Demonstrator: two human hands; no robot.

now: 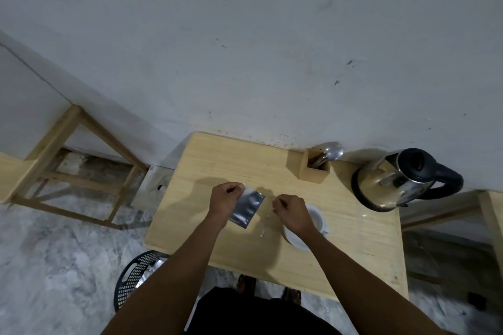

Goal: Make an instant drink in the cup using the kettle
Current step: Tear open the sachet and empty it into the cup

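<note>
My left hand (227, 197) pinches the top corner of a silver foil sachet (246, 209), which hangs over the wooden table (206, 171). My right hand (291, 211) is closed with its fingertips pinched, perhaps on a torn strip too small to make out. It hovers over the left rim of a white cup (315, 221), which my wrist partly hides. A steel kettle (392, 182) with a black lid and handle stands at the table's back right. A small pale scrap (263, 233) lies on the table left of the cup.
A wooden holder (313, 170) with spoons stands against the wall left of the kettle. A black mesh basket (138, 277) sits on the floor at the table's front left. A wooden frame (79, 168) stands to the left.
</note>
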